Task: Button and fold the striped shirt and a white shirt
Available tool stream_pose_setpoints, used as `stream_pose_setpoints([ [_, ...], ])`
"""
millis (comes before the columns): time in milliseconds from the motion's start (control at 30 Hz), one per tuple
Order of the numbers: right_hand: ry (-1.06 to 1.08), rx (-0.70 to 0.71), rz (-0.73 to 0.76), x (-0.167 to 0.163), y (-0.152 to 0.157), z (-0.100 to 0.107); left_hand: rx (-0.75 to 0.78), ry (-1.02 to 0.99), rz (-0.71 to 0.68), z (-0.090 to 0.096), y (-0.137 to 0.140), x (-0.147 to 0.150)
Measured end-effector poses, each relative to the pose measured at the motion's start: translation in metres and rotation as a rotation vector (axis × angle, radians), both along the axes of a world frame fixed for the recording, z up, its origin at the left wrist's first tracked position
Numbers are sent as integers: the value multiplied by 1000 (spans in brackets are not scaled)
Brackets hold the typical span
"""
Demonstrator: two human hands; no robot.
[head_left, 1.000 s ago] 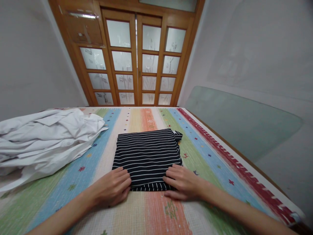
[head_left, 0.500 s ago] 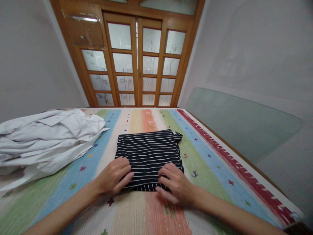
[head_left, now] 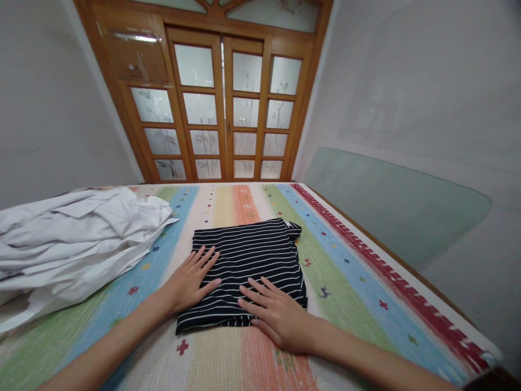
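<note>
A folded black garment with thin white stripes lies flat in front of me, a small white label showing at its far right corner. My left hand rests on its left side, fingers stretched out and the thumb apart. On the near right part of the cloth lies my right hand, its fingers spread flat. Neither hand grips the fabric. The garment's near left corner sticks out beside my left wrist.
Beneath everything is a colourful striped cover. A crumpled pile of white cloth lies to the left. Wooden doors with glass panes stand beyond the far edge, and a pale green panel is on the right wall.
Both hands have gone from curled fingers at the garment's near edge to flat, spread fingers on top. My right hand has shifted left. The near left corner of the cloth now shows.
</note>
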State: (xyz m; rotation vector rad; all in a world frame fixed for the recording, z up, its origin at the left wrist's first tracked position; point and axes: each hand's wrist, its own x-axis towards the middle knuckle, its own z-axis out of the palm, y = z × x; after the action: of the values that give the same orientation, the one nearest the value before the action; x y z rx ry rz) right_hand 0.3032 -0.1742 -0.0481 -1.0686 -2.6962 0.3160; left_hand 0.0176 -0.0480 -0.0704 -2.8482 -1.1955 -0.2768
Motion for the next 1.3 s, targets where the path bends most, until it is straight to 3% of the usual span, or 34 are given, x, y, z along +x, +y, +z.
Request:
stream_pose_setpoints([
  [133,7,-17,14,-1,-1,3,-60,25,2,9,6,0],
  [400,37,-30,78,0,1,4,-194,35,148,22,61,19],
  [567,39,-39,91,1,2,7,-100,19,145,27,79,27],
  [733,-8,-9,170,21,11,16,8,7,127,32,79,16],
  [900,-108,88,77,75,40,16,-38,-138,100,27,57,-2],
  [1000,-126,159,-105,120,66,10,-135,-254,88,29,25,-1],
  [1100,-115,165,-348,153,85,7,-293,-264,42,43,-19,9],
  [1200,-44,186,-536,155,89,10,-452,-188,-30,62,-57,23],
  [1300,117,191,-541,121,74,17,-423,-122,-43,74,-69,34],
])
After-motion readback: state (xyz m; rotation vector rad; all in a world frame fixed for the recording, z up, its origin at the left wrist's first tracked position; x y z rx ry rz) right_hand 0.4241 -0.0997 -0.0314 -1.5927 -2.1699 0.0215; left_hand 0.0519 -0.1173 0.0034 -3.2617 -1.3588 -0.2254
